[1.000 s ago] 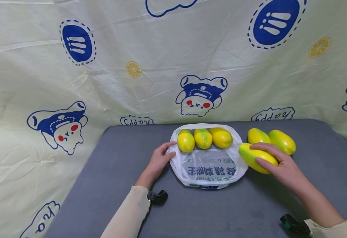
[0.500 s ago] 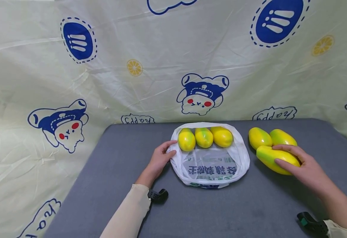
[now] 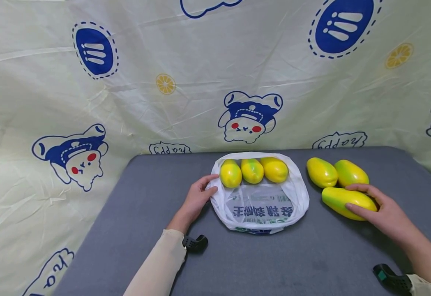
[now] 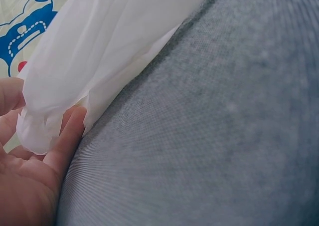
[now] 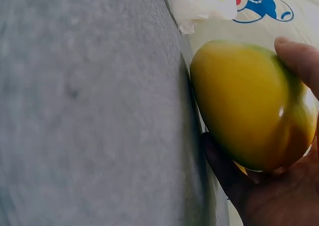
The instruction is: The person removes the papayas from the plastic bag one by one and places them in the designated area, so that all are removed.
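Cream sheeting is hanging behind everything, showing blue cartoon figures, "happy" bubbles and orange slices. Before it, the grey table is spreading across the lower part of the head view. White and crinkled, the bag is lying on the table with its mouth gaping, dark print showing inside. Beige, the left sleeve is reaching up toward it. At the bag's left rim, the left hand is pinching the plastic between thumb and fingers. Well to the right, the right hand is gripping the held fruit, thumb on the near side, fingers over the far side. That yellow-green fruit is lying at the table surface, just in front of two loose fruits; whether it is bearing its full weight there, I cannot tell. Three bagged fruits are sitting side by side along the bag's far edge. Smallest, a black wrist device is jutting from the left cuff.
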Demonstrator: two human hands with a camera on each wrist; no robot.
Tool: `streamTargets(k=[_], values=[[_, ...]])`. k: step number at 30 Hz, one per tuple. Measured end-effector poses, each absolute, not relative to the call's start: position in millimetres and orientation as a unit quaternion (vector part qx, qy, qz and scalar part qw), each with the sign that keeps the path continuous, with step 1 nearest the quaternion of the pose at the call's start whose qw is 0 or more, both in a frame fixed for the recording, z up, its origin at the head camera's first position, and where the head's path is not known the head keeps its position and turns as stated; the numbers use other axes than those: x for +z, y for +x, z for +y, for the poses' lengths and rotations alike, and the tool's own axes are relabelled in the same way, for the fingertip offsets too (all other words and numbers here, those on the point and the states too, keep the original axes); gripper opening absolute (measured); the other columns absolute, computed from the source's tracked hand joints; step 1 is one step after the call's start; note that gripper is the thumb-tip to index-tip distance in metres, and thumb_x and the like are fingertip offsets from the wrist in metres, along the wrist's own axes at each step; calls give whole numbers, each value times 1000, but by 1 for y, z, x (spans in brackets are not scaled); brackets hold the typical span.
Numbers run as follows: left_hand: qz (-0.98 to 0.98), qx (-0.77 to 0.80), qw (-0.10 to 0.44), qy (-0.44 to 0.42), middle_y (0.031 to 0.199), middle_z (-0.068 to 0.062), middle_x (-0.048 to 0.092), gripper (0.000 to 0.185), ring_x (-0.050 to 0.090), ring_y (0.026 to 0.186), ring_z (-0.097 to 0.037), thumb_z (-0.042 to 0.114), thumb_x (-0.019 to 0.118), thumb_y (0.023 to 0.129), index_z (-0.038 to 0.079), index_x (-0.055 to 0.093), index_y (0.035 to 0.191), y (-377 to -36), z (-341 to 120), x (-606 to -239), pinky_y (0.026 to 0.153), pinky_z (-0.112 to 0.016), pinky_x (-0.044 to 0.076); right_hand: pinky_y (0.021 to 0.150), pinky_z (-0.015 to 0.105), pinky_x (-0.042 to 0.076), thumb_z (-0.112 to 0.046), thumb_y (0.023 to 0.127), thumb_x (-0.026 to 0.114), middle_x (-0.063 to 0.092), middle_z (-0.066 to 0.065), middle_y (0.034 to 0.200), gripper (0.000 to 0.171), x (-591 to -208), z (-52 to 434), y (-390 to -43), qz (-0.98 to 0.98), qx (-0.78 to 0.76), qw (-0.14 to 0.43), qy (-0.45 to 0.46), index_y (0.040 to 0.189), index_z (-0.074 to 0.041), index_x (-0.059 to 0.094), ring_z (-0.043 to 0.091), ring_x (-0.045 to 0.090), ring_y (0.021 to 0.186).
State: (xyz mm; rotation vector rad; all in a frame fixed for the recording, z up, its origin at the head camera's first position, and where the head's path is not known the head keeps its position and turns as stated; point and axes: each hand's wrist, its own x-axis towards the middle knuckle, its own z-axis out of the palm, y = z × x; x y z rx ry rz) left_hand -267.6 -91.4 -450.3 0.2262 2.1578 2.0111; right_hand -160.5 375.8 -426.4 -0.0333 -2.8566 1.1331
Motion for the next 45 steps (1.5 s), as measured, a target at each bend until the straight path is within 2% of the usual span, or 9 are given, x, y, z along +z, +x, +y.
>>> streamTargets(k=[10,23,29,31,33,36,37,41,45], values=[[728,676,91,75,148,-6,52,39,52,124,-20,11,60,98,14,61,136,-266,-92,-450,97,-24,50,70,21,30,-42,93,69,43,24,140,61,-431,383,-158,-940,335,66,-10,140,-10,48,-9,32,94],[728,676,95,72,145,-7,55,39,52,120,-19,10,60,98,14,61,137,-266,-93,-453,93,-21,49,71,21,30,-30,89,75,47,13,124,47,-431,378,-155,-939,308,154,17,126,-5,60,-15,28,99],[724,680,89,74,144,-8,55,39,52,119,-19,9,60,98,13,61,137,-265,-93,-452,93,-21,49,74,9,27,-29,95,68,48,14,125,37,-425,379,-154,-935,314,165,21,124,-7,62,-19,28,100],[724,680,90,75,145,-8,55,39,52,119,-19,9,60,98,13,60,137,-265,-93,-451,94,-22,49,90,16,32,-29,97,64,48,17,127,37,-423,377,-154,-934,314,167,13,125,-5,61,-15,33,104],[723,680,91,76,145,-8,54,39,52,120,-19,9,60,98,13,60,137,-265,-92,-451,96,-23,49,103,36,35,-29,98,62,48,18,126,37,-419,375,-154,-932,316,176,6,125,-4,60,-17,31,104],[726,677,90,79,146,-7,53,39,52,122,-20,10,60,98,13,60,137,-266,-92,-451,100,-25,49,95,69,29,-28,100,58,48,20,129,37,-413,368,-153,-929,317,189,-6,127,-3,59,0,41,112],[726,677,90,79,146,-7,53,39,52,123,-20,10,60,98,13,60,137,-266,-92,-451,100,-26,49,94,70,29,-28,100,58,48,20,129,36,-411,366,-152,-928,318,195,-8,127,-4,59,0,41,113],[726,677,86,78,145,-7,54,39,52,123,-20,9,60,98,13,60,137,-266,-91,-451,100,-25,49,94,71,28,-25,101,57,47,26,135,37,-400,352,-151,-928,312,204,-12,131,-4,57,43,38,119],[728,676,86,78,145,-7,55,39,52,123,-20,9,60,98,13,61,137,-266,-92,-451,100,-25,48,93,70,30,-22,100,57,48,27,135,36,-388,334,-153,-923,314,220,5,131,-4,57,44,40,120]])
